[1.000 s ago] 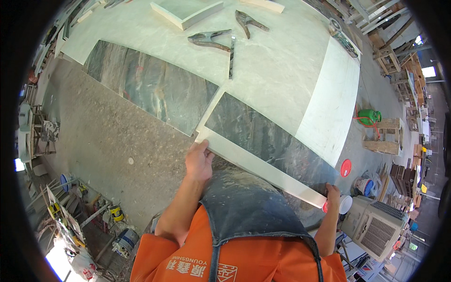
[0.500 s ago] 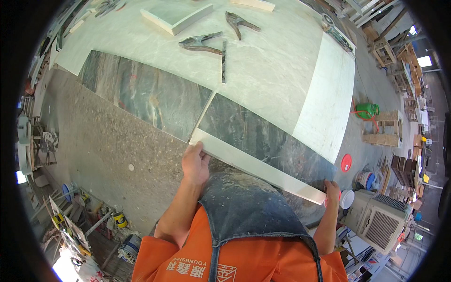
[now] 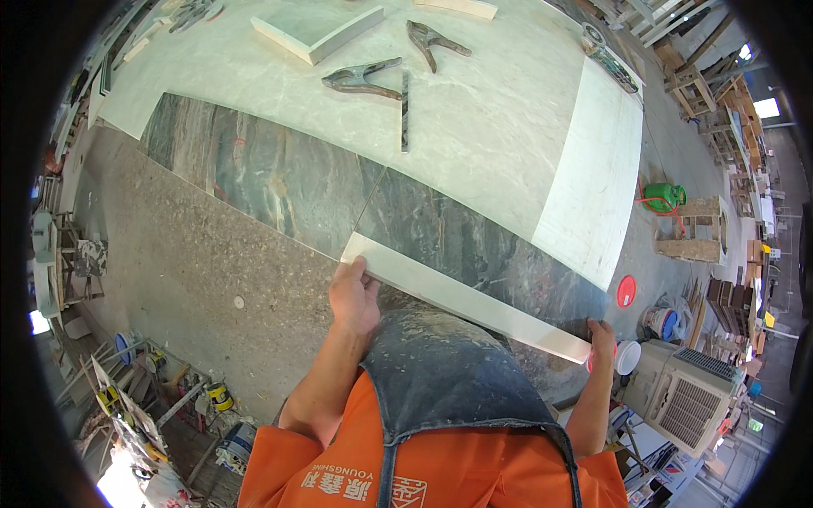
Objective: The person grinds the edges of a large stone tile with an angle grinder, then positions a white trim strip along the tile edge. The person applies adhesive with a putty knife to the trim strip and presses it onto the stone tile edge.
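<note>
A dark veined stone slab point(image 3: 474, 250) with a white front edge strip point(image 3: 457, 296) lies along the near side of the table. My left hand point(image 3: 354, 298) grips its left front corner, thumb on the white strip and fingers curled below. At the right end, my right hand point(image 3: 601, 340) holds the slab's corner, with its fingers partly hidden. A second dark veined slab point(image 3: 262, 169) lies to the left, its end touching the held slab along a thin seam. A narrow dark strip point(image 3: 405, 114) rests just beyond them.
Two spring clamps point(image 3: 362, 79) point(image 3: 436, 42) lie on the pale tabletop point(image 3: 483, 127) beside white L-shaped pieces point(image 3: 318, 42). A power tool point(image 3: 608, 59) rests at the far right corner. On the floor at right are a green gas bottle point(image 3: 663, 198) and an air cooler point(image 3: 682, 402).
Both hands have shifted the right slab against the left one. The pale gap between their ends has narrowed to a thin dark line.
</note>
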The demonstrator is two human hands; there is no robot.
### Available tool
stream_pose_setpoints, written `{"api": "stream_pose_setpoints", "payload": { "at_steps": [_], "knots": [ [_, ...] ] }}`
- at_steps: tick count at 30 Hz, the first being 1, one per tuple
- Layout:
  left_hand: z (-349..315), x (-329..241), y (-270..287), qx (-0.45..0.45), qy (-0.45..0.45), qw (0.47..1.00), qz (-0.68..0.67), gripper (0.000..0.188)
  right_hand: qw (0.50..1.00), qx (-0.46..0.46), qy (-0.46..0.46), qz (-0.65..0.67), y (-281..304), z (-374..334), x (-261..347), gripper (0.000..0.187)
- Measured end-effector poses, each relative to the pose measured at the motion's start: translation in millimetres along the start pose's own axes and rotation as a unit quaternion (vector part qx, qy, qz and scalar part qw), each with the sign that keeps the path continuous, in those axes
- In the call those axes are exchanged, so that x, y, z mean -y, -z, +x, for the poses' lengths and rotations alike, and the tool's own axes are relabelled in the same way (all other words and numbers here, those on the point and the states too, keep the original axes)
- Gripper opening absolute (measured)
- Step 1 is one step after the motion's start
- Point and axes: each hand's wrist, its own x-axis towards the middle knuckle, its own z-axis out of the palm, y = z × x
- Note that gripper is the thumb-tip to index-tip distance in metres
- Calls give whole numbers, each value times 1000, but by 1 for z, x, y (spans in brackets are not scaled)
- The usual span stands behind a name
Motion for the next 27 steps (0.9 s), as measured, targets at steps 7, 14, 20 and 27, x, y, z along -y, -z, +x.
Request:
{"api": "stream_pose_setpoints", "payload": {
  "at_steps": [7, 14, 20, 27],
  "knots": [
    [0, 0, 1, -5, -3, 1000, -8, 30, 999, 13, -21, 26, -5, -14, 33, 22],
    [-5, -4, -5, -16, -6, 1000, -12, 32, 1000, 2, -11, -19, -1, 7, 4, 24],
    [-2, -2, -2, -10, -11, 1000, -9, 32, 1000, -4, -6, -5, -4, 2, 8, 26],
    [-1, -1, -1, -12, -13, 1000, -8, 33, 1000, 3, 3, -13, -5, -5, 16, 26]
  ]
}}
